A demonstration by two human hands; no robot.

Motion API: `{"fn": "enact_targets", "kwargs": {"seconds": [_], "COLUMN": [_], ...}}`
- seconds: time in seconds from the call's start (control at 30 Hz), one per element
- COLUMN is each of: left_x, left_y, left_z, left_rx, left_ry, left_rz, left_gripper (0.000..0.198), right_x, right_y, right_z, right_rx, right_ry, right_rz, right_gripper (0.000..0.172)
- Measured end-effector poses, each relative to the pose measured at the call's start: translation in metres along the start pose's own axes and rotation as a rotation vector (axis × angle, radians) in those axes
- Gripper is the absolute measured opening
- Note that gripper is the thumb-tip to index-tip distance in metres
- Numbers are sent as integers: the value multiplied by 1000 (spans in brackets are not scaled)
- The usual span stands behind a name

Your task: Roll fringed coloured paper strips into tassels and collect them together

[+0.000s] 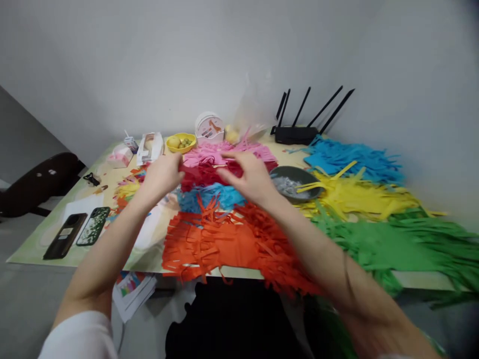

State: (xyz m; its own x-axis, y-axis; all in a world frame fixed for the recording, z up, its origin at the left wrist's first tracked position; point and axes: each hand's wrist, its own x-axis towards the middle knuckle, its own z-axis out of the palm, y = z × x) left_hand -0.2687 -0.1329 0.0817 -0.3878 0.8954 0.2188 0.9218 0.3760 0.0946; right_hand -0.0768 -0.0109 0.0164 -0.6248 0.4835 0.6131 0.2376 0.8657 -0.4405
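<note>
While both hands meet at mid-frame, the red fringed paper (204, 175) lies between them on the desk (35, 242), long axis left to right, with the left hand (163, 174) curled at its left end and the right hand (250, 178) half-bent over its right end, though blur hides any actual grip.

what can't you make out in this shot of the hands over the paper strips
Head view only:
- Whether left hand and right hand grip the red paper: motion blur.
- What the grey bowl holds: blurred, partly under yellow strips.
- The green paper's far end: cut off by the right edge.
- Print on the white tub: too small.
</note>
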Motion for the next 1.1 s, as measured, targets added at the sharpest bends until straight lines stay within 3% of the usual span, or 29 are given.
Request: {"fn": "enact_targets", "kwargs": {"seconds": [0.1, 0.2, 0.3, 0.37, 0.47, 0.57, 0.73, 0.83, 0.9, 1.0, 1.03, 1.1], "left_x": [-25, -40, -47, -50, -53, -55, -55, -54, -55, -56, -56, -54], "left_y": [30, 40, 36, 33, 35, 45, 49, 44, 45, 58, 65, 76], "left_z": [2, 1, 4, 9, 22, 33, 39, 38, 35, 33, 34, 39], "left_rx": [-96, -244, -432, -640, -947, -1095, -1081, -920, -778, -730, -753, -816], "left_ry": [-148, -241, -269, -301, -334, -266, -175, -158, -151, -127, -108, -105], "left_rz": [145, 267, 308, 351, 373, 337, 346, 322, 366, 517, 553, 575], "left_gripper": [16, 9, 2, 6, 17, 18, 24, 29, 39, 69, 69, 50], "right_x": [-28, -46, -53, -56, -59, -65, -77, -82, -82, -79, -78, -77], "right_y": [-34, -34, -23, -19, -20, -20, -13, -10, -12, -19, -23, -28], "right_z": [9, 8, -17, -41, -70, -85, -96, -106, -113, -123, -126, -131], "right_rx": [98, 86, 156, 211, 226, 273, 367, 285, 195, 99, 86, 82], "right_ry": [-6, -115, -221, -211, -231, -290, -146, -83, -99, -172, -194, -226], "right_rz": [-150, 0, 107, 102, 101, 140, 211, 204, 186, 141, 128, 123], "right_gripper": [67, 38, 19, 14, 16, 15, 29, 40, 43, 41, 41, 40]}}
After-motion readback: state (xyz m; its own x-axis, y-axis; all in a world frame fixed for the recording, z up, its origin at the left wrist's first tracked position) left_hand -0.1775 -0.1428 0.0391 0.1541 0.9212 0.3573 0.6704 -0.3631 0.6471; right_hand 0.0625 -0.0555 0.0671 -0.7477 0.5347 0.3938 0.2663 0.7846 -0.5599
